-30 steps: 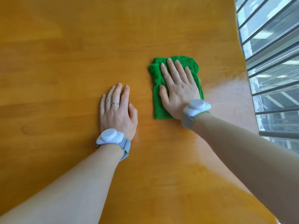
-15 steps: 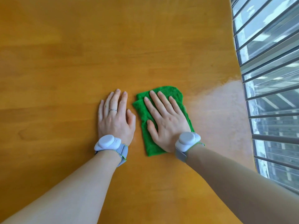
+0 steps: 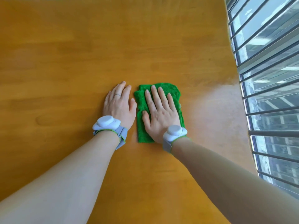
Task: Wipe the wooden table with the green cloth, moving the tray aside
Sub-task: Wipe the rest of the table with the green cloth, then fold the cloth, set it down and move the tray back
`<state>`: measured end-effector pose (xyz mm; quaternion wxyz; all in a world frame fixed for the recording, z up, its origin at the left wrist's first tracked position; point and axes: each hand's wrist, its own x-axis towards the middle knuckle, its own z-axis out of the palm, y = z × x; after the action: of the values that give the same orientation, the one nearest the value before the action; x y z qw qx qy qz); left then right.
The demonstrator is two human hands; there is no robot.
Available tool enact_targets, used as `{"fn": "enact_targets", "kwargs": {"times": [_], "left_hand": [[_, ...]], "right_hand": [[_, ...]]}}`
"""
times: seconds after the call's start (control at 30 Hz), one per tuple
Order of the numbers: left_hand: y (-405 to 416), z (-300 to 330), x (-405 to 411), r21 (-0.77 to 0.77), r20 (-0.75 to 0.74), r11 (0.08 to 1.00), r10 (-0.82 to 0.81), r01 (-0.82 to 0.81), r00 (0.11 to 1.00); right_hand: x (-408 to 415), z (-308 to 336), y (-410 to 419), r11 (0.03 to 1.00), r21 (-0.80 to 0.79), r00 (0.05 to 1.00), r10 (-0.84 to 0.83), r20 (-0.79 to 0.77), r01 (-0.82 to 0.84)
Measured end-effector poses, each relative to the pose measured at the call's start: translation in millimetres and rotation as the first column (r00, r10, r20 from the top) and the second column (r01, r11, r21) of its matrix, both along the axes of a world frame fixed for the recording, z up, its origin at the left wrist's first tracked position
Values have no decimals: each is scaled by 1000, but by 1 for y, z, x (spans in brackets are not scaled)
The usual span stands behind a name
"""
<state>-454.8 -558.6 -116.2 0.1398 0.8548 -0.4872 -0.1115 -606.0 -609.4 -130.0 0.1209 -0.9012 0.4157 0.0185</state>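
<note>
A folded green cloth (image 3: 142, 101) lies flat on the wooden table (image 3: 64, 62), a little right of centre. My right hand (image 3: 159, 112) presses down on it with straight, spread fingers and covers most of its right half. My left hand (image 3: 119, 105) rests flat on the bare wood just left of the cloth, fingers together, a ring on one finger. Both wrists carry white and grey bands. No tray is in view.
The table's right edge (image 3: 239, 94) curves along a window with horizontal metal bars (image 3: 267, 78). A pale glare patch lies on the wood right of the cloth.
My right hand has slid the cloth from the far right back toward me and to the left, until it lies next to my left hand. My left hand has stayed put.
</note>
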Motion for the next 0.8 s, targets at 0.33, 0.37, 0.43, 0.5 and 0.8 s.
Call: {"fn": "enact_targets", "kwargs": {"times": [0.33,0.37,0.43,0.5,0.8], "left_hand": [[-1,34,-20,139,-118,990,-15,31,993],[-7,34,-20,147,-133,988,-16,35,991],[-17,34,-20,173,-153,984,-13,40,988],[-26,32,-19,202,-157,978,-19,50,988],[-32,20,-12,258,-118,961,-73,101,990]], "right_hand": [[-8,43,-18,989,142,997,-57,60,48],[-11,47,-28,992,111,996,-70,55,64],[-17,53,-47,993,95,997,-70,-17,72],[-23,56,-60,988,142,994,-50,-98,64],[-13,54,-69,942,307,987,-105,-118,137]]}}
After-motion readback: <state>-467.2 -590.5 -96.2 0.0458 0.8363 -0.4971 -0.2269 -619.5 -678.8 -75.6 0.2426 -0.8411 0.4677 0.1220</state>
